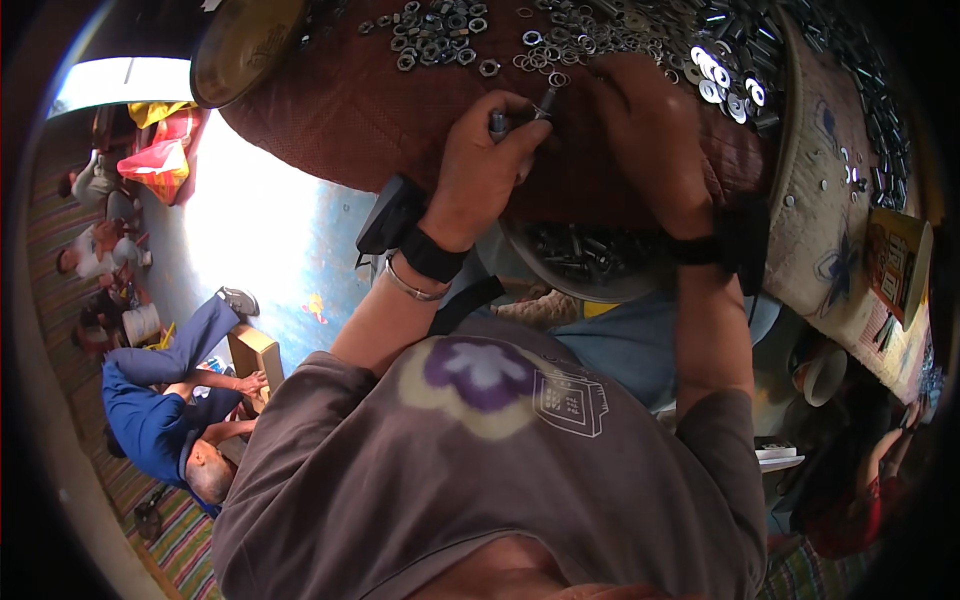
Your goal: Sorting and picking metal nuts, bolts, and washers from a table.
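We see the left hand (pixel 480 165) pinching a metal bolt (pixel 546 103) over the brown cloth (pixel 330 130); the right hand (pixel 648 130) curls beside flat washers (pixel 585 45), its grip hidden from us. We judge the work unfinished: one bolt is in hand, while washers and hex nuts (pixel 435 35) lie loose.

Dim o/all; blown-out glare upper L, bright highlights on washers (pixel 711 91); edges bent, v. dk corners.

Grey-brown shirt (pixel 500 480), purple flower print (pixel 475 375), white line drawing (pixel 568 402), black wrist straps (pixel 432 258), silvery bangle (pixel 412 284)
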Demonstrator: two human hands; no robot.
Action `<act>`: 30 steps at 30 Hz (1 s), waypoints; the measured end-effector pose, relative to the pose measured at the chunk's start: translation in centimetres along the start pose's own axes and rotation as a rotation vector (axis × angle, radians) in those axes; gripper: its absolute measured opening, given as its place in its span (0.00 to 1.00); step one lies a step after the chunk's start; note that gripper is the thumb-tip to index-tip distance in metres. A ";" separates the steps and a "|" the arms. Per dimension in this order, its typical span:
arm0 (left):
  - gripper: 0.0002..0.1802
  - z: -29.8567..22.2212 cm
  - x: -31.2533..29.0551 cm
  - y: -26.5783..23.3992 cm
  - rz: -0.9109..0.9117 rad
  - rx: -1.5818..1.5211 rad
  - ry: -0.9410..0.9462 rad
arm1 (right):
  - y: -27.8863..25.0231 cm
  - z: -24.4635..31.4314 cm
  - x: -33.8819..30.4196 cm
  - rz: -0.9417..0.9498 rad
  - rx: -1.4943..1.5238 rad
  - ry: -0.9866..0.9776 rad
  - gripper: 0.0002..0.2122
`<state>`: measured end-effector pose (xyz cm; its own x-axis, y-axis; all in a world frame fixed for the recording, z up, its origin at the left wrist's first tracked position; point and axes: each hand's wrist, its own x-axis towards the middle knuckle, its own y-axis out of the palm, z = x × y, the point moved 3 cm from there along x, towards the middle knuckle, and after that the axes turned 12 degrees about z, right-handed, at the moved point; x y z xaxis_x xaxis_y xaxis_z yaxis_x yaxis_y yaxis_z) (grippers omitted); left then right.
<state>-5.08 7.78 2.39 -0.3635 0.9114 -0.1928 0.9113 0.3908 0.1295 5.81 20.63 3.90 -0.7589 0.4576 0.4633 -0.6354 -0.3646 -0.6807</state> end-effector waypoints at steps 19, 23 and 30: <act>0.10 0.3 0.1 -0.7 0.094 -0.052 -0.017 | 0.5 0.9 0.5 0.038 0.343 0.172 0.05; 0.10 0.5 0.2 -0.7 0.094 -0.083 -0.022 | 0.0 0.2 0.5 -0.022 0.150 0.177 0.05; 0.11 0.4 0.2 -0.7 0.108 -0.136 -0.032 | 1.0 0.3 0.7 0.139 -0.006 0.094 0.08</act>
<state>-5.73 7.67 1.82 -0.2562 0.9455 -0.2008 0.9096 0.3061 0.2810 4.60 20.41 3.74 -0.8225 0.4773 0.3093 -0.5242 -0.4250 -0.7380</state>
